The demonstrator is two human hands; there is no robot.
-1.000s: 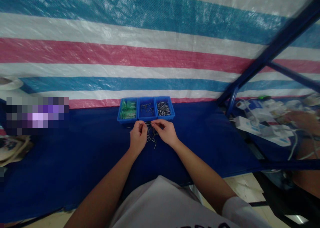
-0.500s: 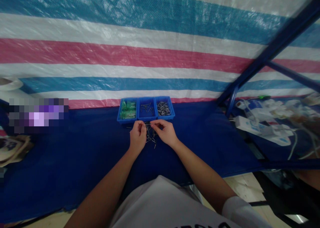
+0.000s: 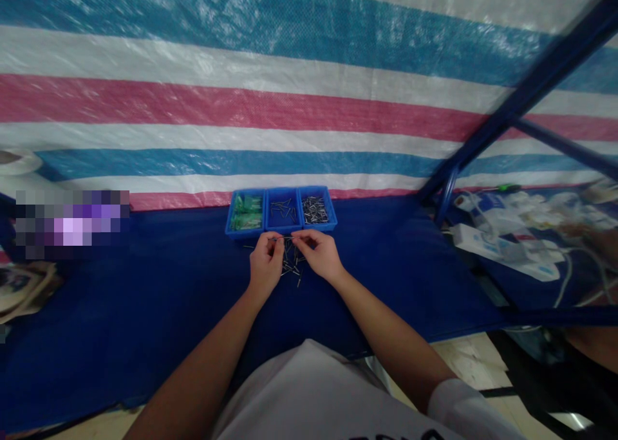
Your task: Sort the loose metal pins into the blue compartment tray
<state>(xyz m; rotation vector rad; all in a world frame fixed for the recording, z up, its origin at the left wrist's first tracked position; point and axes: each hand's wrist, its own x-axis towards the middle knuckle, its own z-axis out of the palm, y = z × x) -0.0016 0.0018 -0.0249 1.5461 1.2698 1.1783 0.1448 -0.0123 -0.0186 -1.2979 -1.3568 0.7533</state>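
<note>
My left hand [image 3: 266,263] and my right hand [image 3: 317,255] are close together just in front of a blue three-compartment tray [image 3: 282,229]. A thin metal nail [image 3: 279,238] shows at the left hand's fingertips, and it runs across toward the right hand's fingertips. Whether the right hand grips it is hidden. Under both hands lies a loose scatter of small nails [image 3: 292,263] on the blue cloth. Green parts [image 3: 246,211] fill the tray's left compartment, while nails lie in the middle [image 3: 282,211] and right [image 3: 315,210] compartments.
The tray stands on a dark blue cloth-covered table [image 3: 145,311], with a striped tarpaulin [image 3: 241,105] behind it. Blue metal frame bars [image 3: 531,99] cross at right, beyond which lie white power strips [image 3: 487,247], cables and a green-handled tool [image 3: 509,188].
My hands have hardly moved. The thin nail shows more plainly at the left hand's fingertips now, and the view has shifted very slightly.
</note>
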